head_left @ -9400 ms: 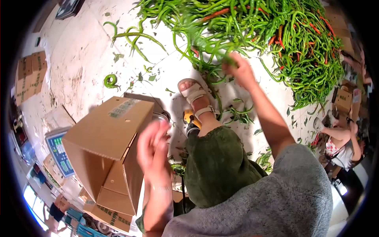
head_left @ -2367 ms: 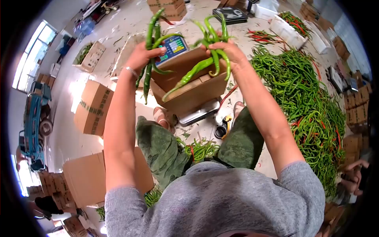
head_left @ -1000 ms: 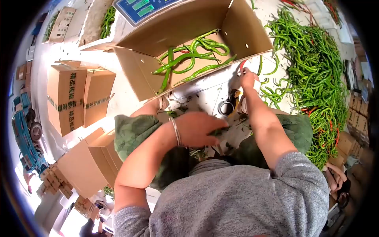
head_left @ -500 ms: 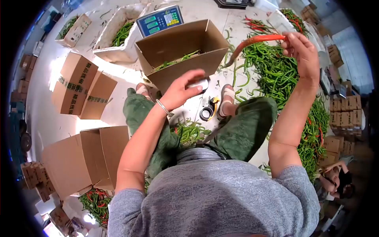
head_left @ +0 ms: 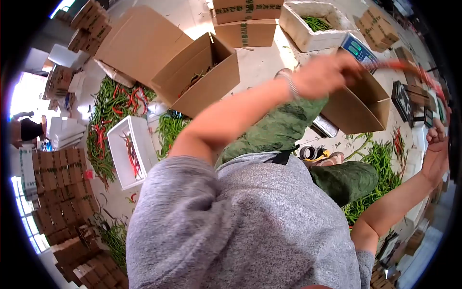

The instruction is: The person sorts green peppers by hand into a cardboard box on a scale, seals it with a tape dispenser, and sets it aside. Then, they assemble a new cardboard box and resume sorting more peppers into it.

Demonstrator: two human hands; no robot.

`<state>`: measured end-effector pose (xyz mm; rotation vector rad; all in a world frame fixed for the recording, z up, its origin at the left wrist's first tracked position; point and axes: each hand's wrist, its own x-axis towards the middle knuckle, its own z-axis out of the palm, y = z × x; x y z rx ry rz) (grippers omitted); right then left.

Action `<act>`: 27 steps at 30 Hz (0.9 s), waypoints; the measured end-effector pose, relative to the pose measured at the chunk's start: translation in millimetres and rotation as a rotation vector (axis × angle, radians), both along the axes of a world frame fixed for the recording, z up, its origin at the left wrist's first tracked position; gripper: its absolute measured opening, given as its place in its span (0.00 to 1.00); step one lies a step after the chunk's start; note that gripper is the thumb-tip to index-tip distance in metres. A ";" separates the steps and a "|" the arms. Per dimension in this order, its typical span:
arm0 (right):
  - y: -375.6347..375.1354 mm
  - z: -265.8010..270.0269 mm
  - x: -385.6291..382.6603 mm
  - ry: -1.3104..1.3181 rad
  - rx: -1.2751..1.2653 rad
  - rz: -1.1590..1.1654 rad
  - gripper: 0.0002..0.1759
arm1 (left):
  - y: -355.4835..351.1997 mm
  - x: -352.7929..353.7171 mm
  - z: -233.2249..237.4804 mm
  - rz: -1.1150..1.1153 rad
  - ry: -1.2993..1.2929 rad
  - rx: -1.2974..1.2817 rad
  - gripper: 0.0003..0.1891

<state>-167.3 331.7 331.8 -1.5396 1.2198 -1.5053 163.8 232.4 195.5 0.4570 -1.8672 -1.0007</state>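
At the right edge, my right hand is raised, its fingers curled, with one end of a long red pepper at its upper fingers. The pepper arches leftward, blurred, and its other end meets the fingertips of my left hand. Motion smears those fingers, so their grip cannot be made out. My left hand, a braided bracelet at its wrist, is above an open cardboard box and partly hides it. Behind that box is a scale with a blue panel.
Green peppers lie on the floor at the right. An open box and a white foam tray with red peppers stand left. A black tape roll is by my foot. A person's arm shows far left.
The view has swung left, so the boxes and scale appear farther right. My left hand has come up to the free end of the red pepper. My right hand is now at the frame's right edge.
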 end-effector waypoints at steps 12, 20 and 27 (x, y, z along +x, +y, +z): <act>27.5 -73.8 -57.1 0.032 0.248 -0.209 0.22 | 20.2 365.4 -63.8 0.816 -0.651 0.571 0.14; 32.8 -90.3 -44.7 0.047 0.296 -0.259 0.23 | -15.8 383.5 -181.1 0.993 -0.992 0.436 0.28; 67.6 -129.7 -74.4 -0.060 0.343 -0.506 0.22 | -0.6 303.4 -251.2 0.876 -1.231 0.689 0.24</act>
